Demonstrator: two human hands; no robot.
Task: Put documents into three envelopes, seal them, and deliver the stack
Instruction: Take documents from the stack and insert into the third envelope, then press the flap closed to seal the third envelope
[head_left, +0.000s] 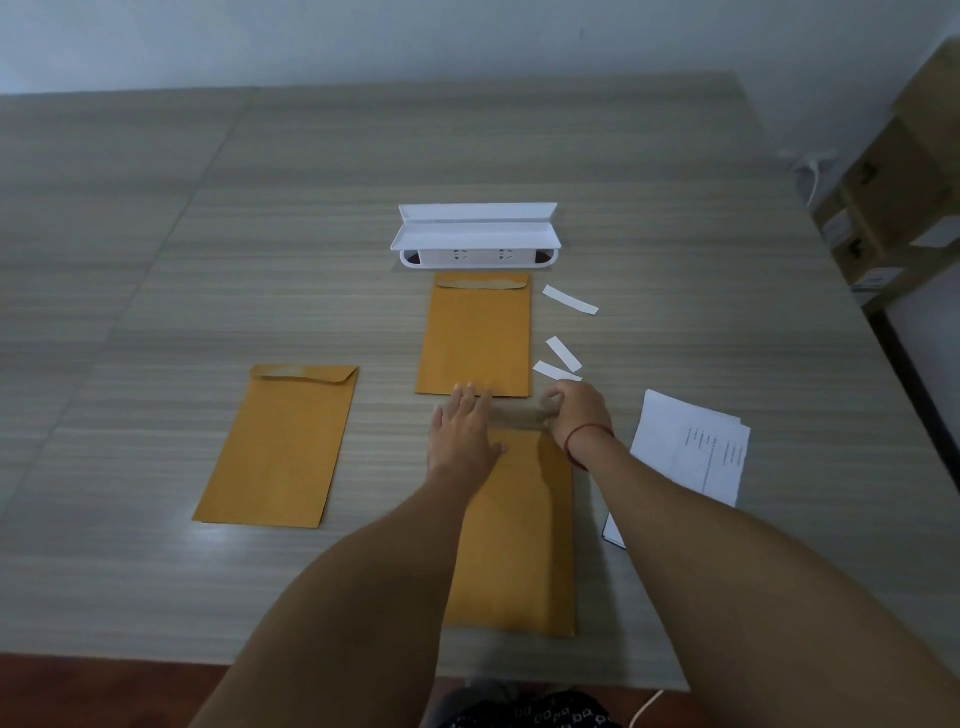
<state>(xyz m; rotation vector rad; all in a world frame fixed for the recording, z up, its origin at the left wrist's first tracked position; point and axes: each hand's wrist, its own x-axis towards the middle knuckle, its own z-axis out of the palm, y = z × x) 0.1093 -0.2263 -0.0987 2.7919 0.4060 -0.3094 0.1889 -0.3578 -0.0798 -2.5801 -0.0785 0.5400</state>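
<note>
Kraft-brown flap (519, 415), blurred, lies under both hands at the far end of the near envelope (514, 545). Left hand (465, 431): fingers (470, 395) straight and spread, flat on the flap's left part, palm on the envelope body. Right hand (576, 410): fingers (553, 402) curled narrow, pinching the flap's right end; blur hides the exact contact. Red string (587, 431) on the right wrist.

Near envelope lies lengthwise on the worktop (156, 260), close to its front edge. Envelope 2 (475, 338) lies just beyond the hands, flap folded down. Envelope 3 (283, 447) lies well to the left, tilted, flap folded down.

3 white strips lie right of envelope 2: strip 1 (570, 300), strip 2 (563, 353), strip 3 (553, 370), the last touching the right hand's knuckles.

Documents (691, 447), printed white sheets, lie loosely stacked right of the right forearm.

White tray (475, 236) sits just beyond envelope 2. Cardboard boxes (893, 208) stand off the worktop's right edge.
</note>
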